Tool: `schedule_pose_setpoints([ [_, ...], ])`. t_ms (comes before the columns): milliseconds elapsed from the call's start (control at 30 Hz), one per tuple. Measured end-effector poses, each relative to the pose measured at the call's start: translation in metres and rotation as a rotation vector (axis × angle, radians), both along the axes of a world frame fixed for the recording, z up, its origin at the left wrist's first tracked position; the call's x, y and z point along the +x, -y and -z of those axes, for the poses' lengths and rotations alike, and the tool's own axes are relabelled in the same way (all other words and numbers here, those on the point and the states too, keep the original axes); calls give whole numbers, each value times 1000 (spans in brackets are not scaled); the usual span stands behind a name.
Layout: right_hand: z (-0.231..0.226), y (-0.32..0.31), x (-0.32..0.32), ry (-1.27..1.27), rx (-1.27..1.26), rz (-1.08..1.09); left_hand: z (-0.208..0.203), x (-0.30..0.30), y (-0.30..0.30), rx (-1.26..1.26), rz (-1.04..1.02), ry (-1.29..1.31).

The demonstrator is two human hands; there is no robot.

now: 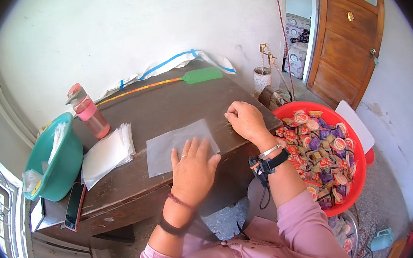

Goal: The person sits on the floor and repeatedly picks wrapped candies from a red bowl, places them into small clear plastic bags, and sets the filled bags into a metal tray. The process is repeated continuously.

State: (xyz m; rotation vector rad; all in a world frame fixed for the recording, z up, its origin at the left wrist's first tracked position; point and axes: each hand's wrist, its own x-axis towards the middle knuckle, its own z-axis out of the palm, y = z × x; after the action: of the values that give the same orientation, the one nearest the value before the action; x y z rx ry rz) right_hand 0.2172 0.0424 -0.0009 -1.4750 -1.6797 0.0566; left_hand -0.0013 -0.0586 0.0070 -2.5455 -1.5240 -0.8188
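Note:
My left hand [193, 171] lies flat with fingers stretched out on a translucent plastic bag [159, 148], which is spread on the dark wooden table [169, 100]. To the right of that bag, my right hand [248, 120] rests near the table's right edge. Its fingers are curled in, and whatever they hold, if anything, is hidden. A stack of similar whitish bags [109, 153] lies to the left of the single one. Beyond my right forearm, a red basin [360, 168] is full of small wrapped packets [320, 145] in red, purple and gold.
A pink bottle [94, 118] and a teal basin [55, 179] with plastic bags stand at the table's left. A phone [75, 206] lies on the front left edge. Towards the wall are a green fly swatter [202, 76] and a white sheet with blue stripes [170, 65].

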Motion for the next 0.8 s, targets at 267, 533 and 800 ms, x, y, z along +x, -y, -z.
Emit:
schedule_pose_setpoints([
  [267, -11, 23, -52, -46, -65, -263, -3, -5, -8, -81, 34, 28],
  [533, -8, 27, -57, 53, 18, -349, 5, -60, -23, -28, -102, -69],
  [800, -6, 25, -51, 36, -54, -286, 1, -97, -12, -127, -224, -87],
])
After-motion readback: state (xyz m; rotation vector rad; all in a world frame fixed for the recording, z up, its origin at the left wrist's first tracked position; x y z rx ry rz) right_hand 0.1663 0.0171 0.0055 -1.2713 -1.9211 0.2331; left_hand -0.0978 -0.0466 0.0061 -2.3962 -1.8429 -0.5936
